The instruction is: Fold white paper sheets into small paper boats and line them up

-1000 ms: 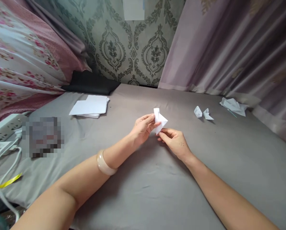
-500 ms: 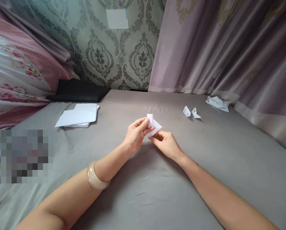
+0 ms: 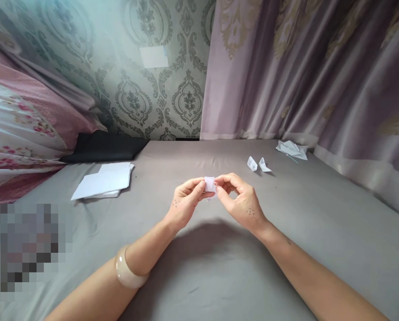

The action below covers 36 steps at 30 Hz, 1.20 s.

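Note:
A small folded piece of white paper [image 3: 209,183] is pinched between both hands above the grey sheet [image 3: 219,267]. My left hand [image 3: 185,203] grips its left side with thumb and fingers closed. My right hand [image 3: 239,199] grips its right side, fingers curled over it, so most of the paper is hidden. A pale bangle [image 3: 128,273] sits on my left wrist.
A stack of white paper sheets [image 3: 103,181] lies at the left, by a black cushion [image 3: 102,147]. Two small folded paper pieces [image 3: 258,164] rest at the right, with crumpled paper [image 3: 291,149] further back by the curtain [image 3: 306,76]. Floral bedding [image 3: 15,129] rises at left.
The paper is pressed smaller between both hands than before, with my right hand now raised beside it. The view has tilted upward, showing more wall and curtain.

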Motion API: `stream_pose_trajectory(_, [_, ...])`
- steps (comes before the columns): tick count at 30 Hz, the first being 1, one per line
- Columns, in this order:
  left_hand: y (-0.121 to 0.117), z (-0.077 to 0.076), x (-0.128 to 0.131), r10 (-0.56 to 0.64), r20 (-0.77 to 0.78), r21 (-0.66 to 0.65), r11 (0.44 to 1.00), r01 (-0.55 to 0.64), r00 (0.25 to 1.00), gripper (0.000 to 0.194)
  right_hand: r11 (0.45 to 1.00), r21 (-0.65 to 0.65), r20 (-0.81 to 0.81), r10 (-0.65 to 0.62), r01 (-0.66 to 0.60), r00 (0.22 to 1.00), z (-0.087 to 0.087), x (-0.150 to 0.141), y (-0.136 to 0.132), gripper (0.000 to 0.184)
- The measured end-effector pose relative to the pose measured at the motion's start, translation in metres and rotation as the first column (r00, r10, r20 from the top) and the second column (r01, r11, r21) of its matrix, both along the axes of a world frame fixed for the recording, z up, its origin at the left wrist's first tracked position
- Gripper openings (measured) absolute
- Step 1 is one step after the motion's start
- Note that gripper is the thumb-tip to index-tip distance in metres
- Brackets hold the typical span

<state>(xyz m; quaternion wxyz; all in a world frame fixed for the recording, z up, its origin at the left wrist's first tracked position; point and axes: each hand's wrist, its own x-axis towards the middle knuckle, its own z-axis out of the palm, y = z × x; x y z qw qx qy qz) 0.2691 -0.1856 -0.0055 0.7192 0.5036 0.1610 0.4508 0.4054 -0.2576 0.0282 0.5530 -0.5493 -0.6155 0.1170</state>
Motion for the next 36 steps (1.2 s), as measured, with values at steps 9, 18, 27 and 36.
stream_pose_trajectory(9, [-0.004,0.002,0.000,0.015,-0.046,-0.024,1.000,-0.016,0.999,0.025,0.995,0.019,0.006,-0.099,0.099,0.995,-0.005,-0.003,0.000,0.009])
stream_pose_trajectory(18, [-0.009,0.003,0.003,0.019,-0.016,-0.038,0.999,-0.019,1.000,0.024,0.963,0.247,0.281,-0.178,0.108,0.943,-0.011,-0.008,-0.003,0.020])
stream_pose_trajectory(27, [-0.010,0.004,0.005,0.027,-0.011,-0.071,0.997,-0.028,1.000,0.025,0.958,0.253,0.349,-0.221,0.136,0.910,-0.015,-0.011,-0.004,0.027])
stream_pose_trajectory(36, [-0.010,0.004,0.006,0.032,-0.023,-0.081,0.996,-0.034,0.999,0.024,0.962,0.231,0.331,-0.220,0.147,0.918,-0.017,-0.013,-0.002,0.027])
